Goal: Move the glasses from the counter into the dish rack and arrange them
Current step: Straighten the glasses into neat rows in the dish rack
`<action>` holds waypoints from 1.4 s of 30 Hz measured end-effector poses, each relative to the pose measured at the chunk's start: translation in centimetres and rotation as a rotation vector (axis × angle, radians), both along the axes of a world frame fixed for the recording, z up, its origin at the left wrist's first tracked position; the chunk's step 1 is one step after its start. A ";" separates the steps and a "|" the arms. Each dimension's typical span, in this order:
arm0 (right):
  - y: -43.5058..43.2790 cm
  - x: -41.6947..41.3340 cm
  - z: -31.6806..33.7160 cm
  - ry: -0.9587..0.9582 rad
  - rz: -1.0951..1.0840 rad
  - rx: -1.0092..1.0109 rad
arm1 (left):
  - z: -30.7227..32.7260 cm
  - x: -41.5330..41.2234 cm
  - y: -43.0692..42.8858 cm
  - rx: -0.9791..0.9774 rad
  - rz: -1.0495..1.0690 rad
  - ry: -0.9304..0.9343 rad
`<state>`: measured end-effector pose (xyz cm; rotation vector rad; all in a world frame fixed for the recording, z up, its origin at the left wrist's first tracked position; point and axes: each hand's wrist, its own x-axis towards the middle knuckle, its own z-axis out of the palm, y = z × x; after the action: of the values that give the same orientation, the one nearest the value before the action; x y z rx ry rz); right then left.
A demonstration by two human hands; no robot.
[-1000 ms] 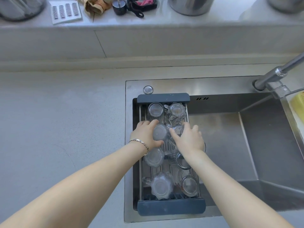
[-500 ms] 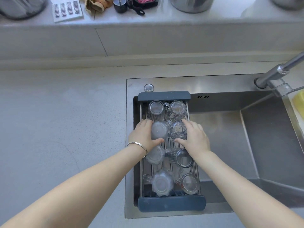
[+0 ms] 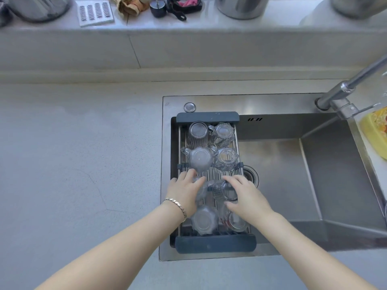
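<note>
A dish rack point(image 3: 207, 117) with dark grey ends spans the left side of the sink. Several clear glasses stand upside down in it in two columns: a back pair point(image 3: 198, 130), a second pair point(image 3: 200, 159), and a front pair point(image 3: 204, 219). In the third row my left hand point(image 3: 185, 193) is closed around a blurred left glass point(image 3: 201, 192), mostly hidden by my fingers. My right hand point(image 3: 246, 198) grips the right glass point(image 3: 225, 190), which lies tilted on its side, between forefinger and thumb.
The steel sink basin point(image 3: 293, 174) lies right of the rack, with a drain beside my right hand and a faucet point(image 3: 345, 88) at the back right. A grey counter point(image 3: 83, 164) stretches left. Pots, a grater and a cloth sit on the back ledge.
Both hands let go of the second-row glasses and moved toward me to the third row. They now hold the two glasses there. The second-row pair stands uncovered.
</note>
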<state>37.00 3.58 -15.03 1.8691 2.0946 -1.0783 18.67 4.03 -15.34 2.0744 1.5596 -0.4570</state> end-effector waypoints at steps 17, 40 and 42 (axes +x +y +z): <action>-0.7 -2.4 2.2 0.206 0.158 0.242 | 5.4 1.0 -1.5 -0.090 1.114 -0.608; 2.0 -6.5 -0.3 0.016 0.059 0.103 | 4.4 -6.2 -2.7 -0.139 0.805 -0.439; 1.6 -7.2 -0.5 -0.018 0.038 0.094 | 4.2 -6.1 -2.8 -0.146 0.769 -0.426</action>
<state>29.83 5.21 -15.58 1.8645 2.1975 -0.9679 12.59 1.18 -11.12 1.2099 1.8137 0.1432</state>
